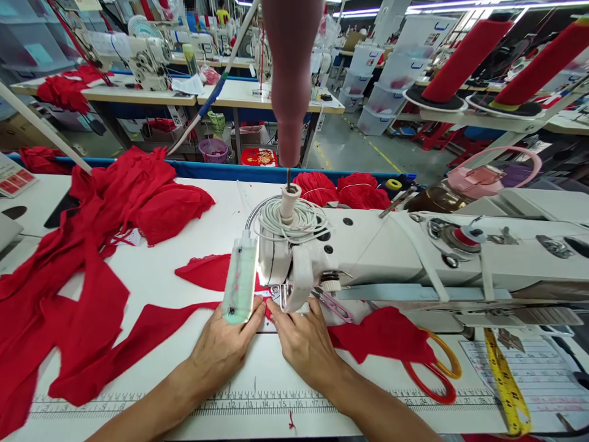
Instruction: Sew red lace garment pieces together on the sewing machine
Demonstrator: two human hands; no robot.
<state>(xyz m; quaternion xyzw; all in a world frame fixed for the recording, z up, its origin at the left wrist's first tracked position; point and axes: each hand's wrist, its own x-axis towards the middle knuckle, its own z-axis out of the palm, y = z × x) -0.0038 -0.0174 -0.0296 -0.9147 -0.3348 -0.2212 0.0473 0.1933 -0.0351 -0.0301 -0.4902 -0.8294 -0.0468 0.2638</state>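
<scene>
Head view: two bare hands are seen at one white sewing machine (368,248).
Left hand (221,347): its fingertips are laid on red fabric (267,311) under the machine head — whether it is pinched cannot be told.
Right hand (309,344): fingers are unclenched and pressed onto that fabric; a pinch cannot be made out.
Pink-lidded bottle (476,179): one, set behind the machine, dark brown contents showing.
Storage bins (377,121): translucent, stacked beyond; contents too blurred to be named.
Purple basket (214,158): one, stood near the far table; contents unclear.
Thread cones (467,61): two, red, held on a stand.
Tied bundles (361,190): two, red, placed side by side.
Scissors (430,383): one pair — blades covered by red cloth (391,336).
Tape measure (504,380): one, yellow.
</scene>
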